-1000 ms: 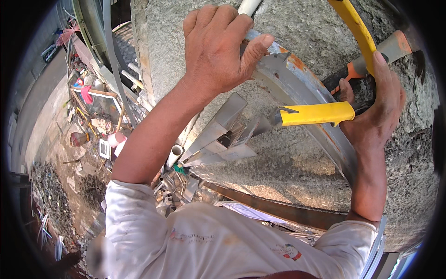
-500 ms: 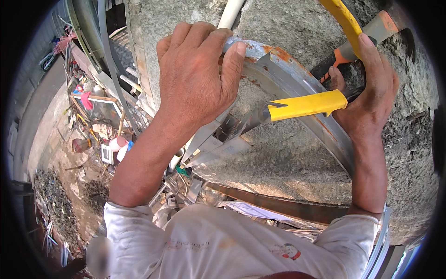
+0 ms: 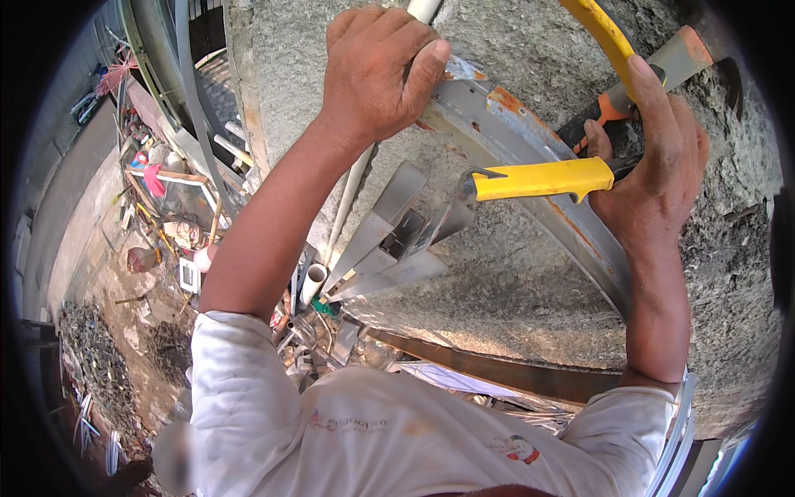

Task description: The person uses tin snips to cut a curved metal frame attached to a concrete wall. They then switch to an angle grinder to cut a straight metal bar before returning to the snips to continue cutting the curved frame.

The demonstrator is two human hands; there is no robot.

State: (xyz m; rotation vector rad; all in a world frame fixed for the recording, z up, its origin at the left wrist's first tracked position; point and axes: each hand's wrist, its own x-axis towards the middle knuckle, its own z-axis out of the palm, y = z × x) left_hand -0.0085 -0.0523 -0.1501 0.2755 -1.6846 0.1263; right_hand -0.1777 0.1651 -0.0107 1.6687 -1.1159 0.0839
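My left hand is closed at the far end of a long grey metal channel with rusty patches; its fingertips are hidden behind it. The channel slants from there down toward my right forearm. My right hand is closed round a yellow-and-black tool. The tool's straight yellow handle points left across the channel, and its curved yellow arm rises beside my index finger. Its working end cannot be made out. Behind the tool lies a grey-and-orange handled tool.
A rough concrete surface spreads under the channel. Several cut metal profiles stand beside a white pipe. Scrap and a white frame lie on the ground to the left. A brown beam runs near my body.
My left hand has moved away from me and slightly right, and the channel's end has shifted with it. Cut profiles behind it show more. My right hand and the yellow tool have barely moved.
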